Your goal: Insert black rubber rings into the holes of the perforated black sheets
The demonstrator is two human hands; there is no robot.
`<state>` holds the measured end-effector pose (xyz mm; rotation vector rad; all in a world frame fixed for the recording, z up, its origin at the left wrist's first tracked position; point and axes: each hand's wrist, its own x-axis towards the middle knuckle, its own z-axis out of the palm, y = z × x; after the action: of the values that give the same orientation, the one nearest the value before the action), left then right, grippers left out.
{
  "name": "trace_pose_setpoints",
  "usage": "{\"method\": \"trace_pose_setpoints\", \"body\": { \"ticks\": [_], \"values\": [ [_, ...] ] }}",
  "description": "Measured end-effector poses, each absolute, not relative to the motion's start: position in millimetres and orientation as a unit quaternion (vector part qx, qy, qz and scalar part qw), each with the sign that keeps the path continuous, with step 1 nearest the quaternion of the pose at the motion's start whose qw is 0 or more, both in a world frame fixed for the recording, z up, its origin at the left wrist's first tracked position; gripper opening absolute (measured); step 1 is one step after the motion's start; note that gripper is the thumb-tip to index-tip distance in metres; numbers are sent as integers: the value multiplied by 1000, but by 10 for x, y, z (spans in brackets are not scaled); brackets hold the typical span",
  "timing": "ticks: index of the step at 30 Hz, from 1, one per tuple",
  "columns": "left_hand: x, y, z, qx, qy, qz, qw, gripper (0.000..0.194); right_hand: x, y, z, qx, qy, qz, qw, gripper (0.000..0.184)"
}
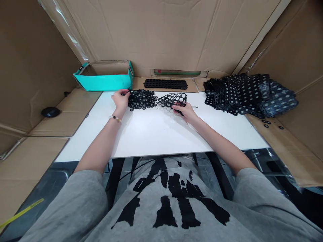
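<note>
A heap of small black rings (142, 99) lies on the white tabletop in front of me. At the heap's left edge is my left hand (120, 100), its fingers closed together; what they pinch, if anything, is too small to make out. My right hand (184, 111) grips a black perforated sheet (168, 99) by its right end. The sheet is full of round holes and curls upward near the hand, while its left end reaches the ring heap. Part of it is hidden by my fingers. A pen (194, 107) lies just right of that hand.
Behind the heap lies a black strip with holes (166, 84) on cardboard. A turquoise box (104, 82) stands back left. Stacked perforated black sheets (242, 94) fill the back right, with several loose rings (266, 125) beside them. Cardboard walls (161, 33) surround the white tabletop (161, 137).
</note>
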<state>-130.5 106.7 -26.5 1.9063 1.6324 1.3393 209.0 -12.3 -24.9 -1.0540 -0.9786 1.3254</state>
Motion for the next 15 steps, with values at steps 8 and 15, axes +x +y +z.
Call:
{"method": "trace_pose_setpoints", "body": {
  "ticks": [8,15],
  "values": [
    [-430,412,89,804,379,445,104,24,2028,-129,-271,-458,-450,531,553,53],
    [33,-14,66,864,328,330,190,21,1939,-264,-187,-404,-474,569,537,50]
  ]
}}
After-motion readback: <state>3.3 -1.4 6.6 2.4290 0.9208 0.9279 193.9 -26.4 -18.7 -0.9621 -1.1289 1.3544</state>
